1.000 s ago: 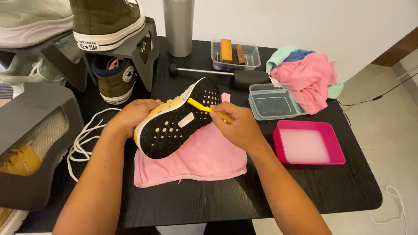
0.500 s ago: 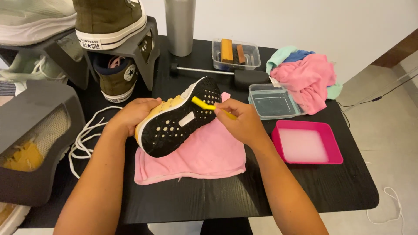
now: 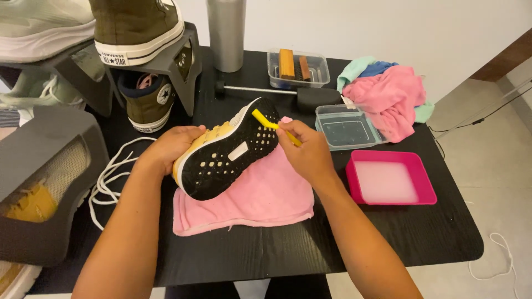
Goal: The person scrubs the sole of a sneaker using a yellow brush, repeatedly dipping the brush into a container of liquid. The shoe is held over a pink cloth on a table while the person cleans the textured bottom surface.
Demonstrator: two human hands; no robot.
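Since a second ago the yellow brush [image 3: 275, 125] has crept from the midsole toward the toe edge of the shoe [image 3: 228, 150], so the scrubbing of the black sole seems to be working forward along the rim. The right hand [image 3: 307, 154] pinches the brush in a narrow grip; the left hand [image 3: 169, 147] wraps the shoe's yellow upper, sole turned up, over one pink towel [image 3: 260, 202] on the bench [image 3: 277, 249]. Counted: two hands, one brush in use, one pink tray [image 3: 390, 182] of milky liquid, two clear tubs [image 3: 346, 127], one steel bottle [image 3: 226, 33], two green high-tops [image 3: 136, 30], one loose white lace [image 3: 111, 171], one pile of cloths [image 3: 388, 97].
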